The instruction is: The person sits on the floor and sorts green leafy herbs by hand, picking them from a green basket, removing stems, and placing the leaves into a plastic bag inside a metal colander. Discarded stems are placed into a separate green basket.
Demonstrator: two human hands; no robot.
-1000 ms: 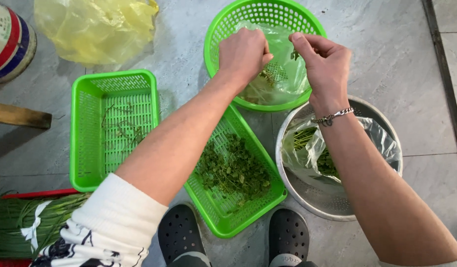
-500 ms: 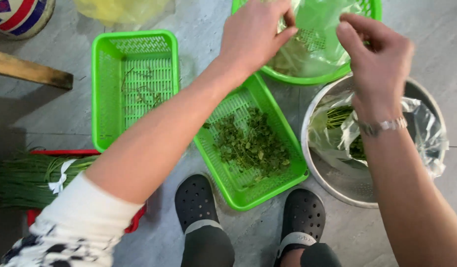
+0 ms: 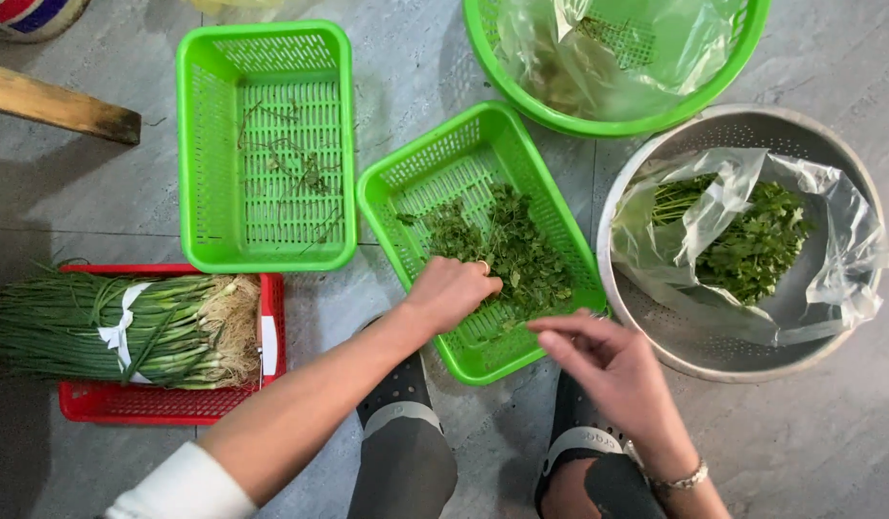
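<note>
Head view: left hand [image 3: 451, 292] fingers curled shut on chopped greens [image 3: 510, 252] in slanted green basket [image 3: 420, 178] — right hand [image 3: 608, 360] fingers loosely pinched, holding nothing visible.

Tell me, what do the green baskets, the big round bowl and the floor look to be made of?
The green rectangular baskets look like glossy moulded plastic, with a slotted lattice in the walls and bottom. The round colander seems to be dull brushed metal, grey and punched with small holes. The floor looks like matte grey stone or ceramic tile, with faint veining and thin joint lines.
</note>
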